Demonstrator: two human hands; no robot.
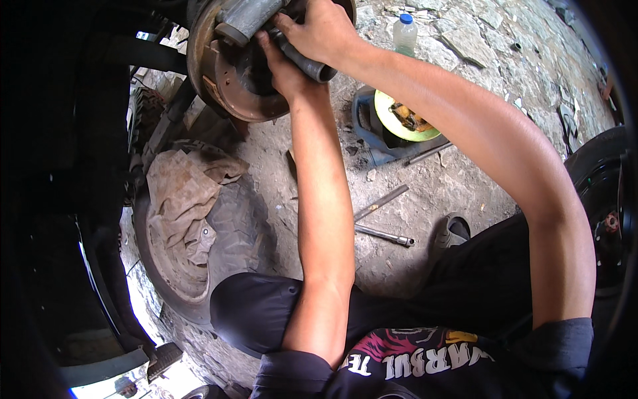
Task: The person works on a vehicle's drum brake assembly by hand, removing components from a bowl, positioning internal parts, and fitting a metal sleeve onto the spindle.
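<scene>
At the upper middle, a rusty round brake backing plate [249, 100] faces me on a vehicle. A dark cylindrical part [307, 65] with a rounded end slants across its front. My left hand [287, 70] grips that part from below, its fingertips reaching up beside it. From above, my right hand [319, 33] closes over the same part, thumb and fingers bent against it. Just left of both hands lies a grey, thick cylindrical piece [249, 20] across the plate. The far ends of both parts and some fingers are hidden or cut off by the top edge.
A tire [246, 226] with a brown cloth [183, 193] lies below the plate. Metal bars [385, 235] rest on the dirt floor. Beyond are a yellow-green bowl [415, 133] of small parts on a blue container [365, 126], and a bottle [405, 34]. Another wheel [608, 199] stands right.
</scene>
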